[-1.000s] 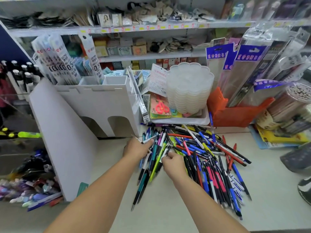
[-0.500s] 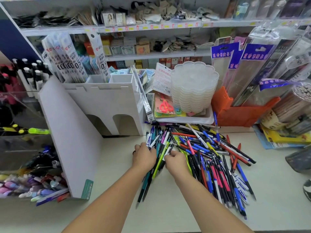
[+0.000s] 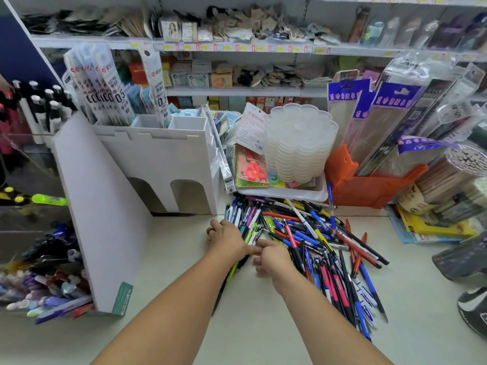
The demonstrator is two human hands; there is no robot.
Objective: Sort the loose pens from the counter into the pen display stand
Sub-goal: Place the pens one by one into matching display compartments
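White stand [image 3: 158, 164] sits left; I've got left hand [image 3: 228, 239] grasping a pen bunch [image 3: 249, 234] for loading, right hand [image 3: 271, 259] grip released, fingers loosely curled.

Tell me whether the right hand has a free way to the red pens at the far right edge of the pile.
Probably yes. The right hand lies at the pile's near left side, and the red pens lie on top at the right, with only other loose pens between.

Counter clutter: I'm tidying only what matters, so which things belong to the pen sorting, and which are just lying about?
Job: pile of loose pens; white display stand; left hand; right hand.
Lying about: stacked clear trays; orange holder; packaged scissors.
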